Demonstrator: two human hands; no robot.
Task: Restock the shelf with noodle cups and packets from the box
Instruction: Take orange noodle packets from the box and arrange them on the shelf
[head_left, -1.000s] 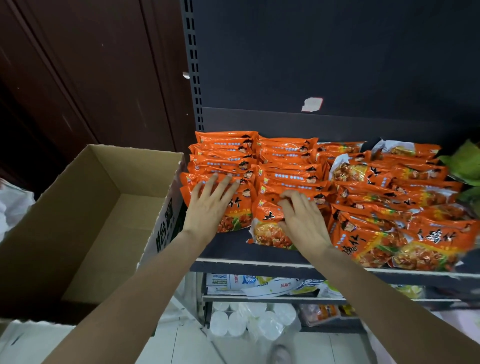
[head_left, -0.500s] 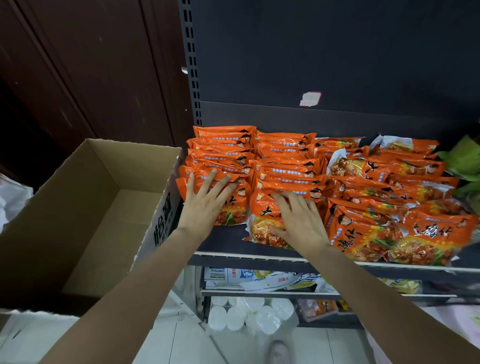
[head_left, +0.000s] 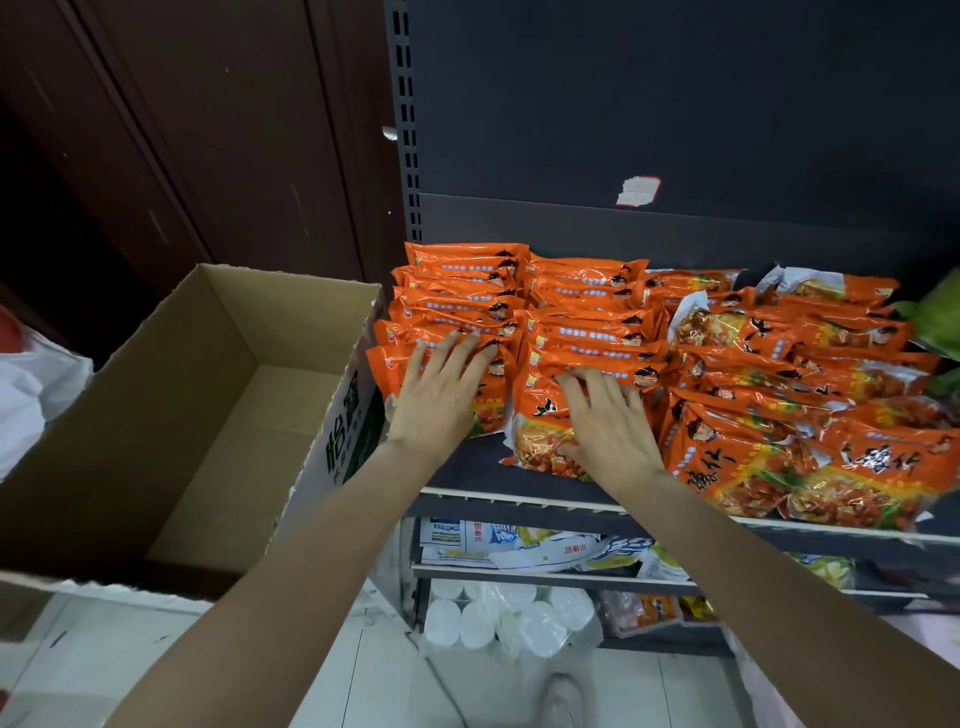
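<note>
Hands (head_left: 524, 410) flat on orange packets (head_left: 587, 332)

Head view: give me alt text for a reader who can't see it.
Both hands press flat on orange noodle packets stacked on a dark shelf: left hand on the left stack, right hand on the next. The cardboard box at left looks empty.

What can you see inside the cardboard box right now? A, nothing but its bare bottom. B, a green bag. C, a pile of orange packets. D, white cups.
A: the box shows only bare cardboard walls and floor, while the orange packets lie on the shelf under the left hand and right hand.
</note>
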